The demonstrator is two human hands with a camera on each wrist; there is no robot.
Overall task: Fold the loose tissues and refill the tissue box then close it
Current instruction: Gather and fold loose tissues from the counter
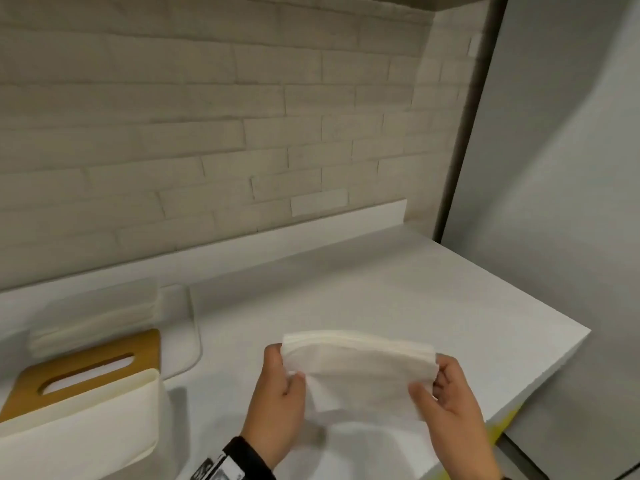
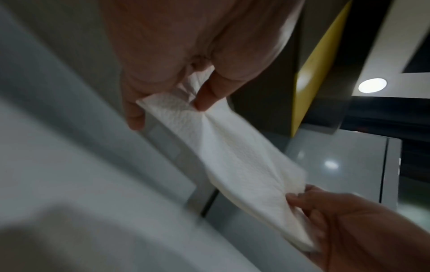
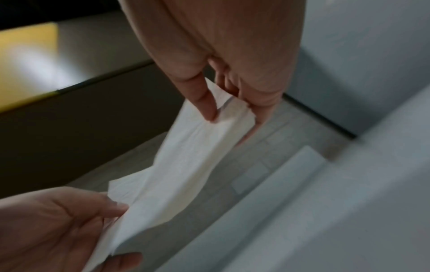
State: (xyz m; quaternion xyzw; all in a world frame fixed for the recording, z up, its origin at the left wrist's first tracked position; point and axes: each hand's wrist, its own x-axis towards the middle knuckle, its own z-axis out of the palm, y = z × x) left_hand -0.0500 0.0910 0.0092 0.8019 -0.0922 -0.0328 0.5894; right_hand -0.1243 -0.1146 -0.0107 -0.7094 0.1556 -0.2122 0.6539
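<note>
I hold a white folded tissue by its two ends, just above the white counter. My left hand pinches the left end between thumb and fingers; the left wrist view shows this pinch on the tissue. At the right end my right hand pinches it, as the right wrist view shows on the tissue. The tissue sags slightly between them. The white tissue box stands at the lower left, with its wooden slotted lid behind it.
A stack of white tissues lies at the back left against the brick wall. A grey panel rises on the right. The counter's right edge drops off beside my right hand.
</note>
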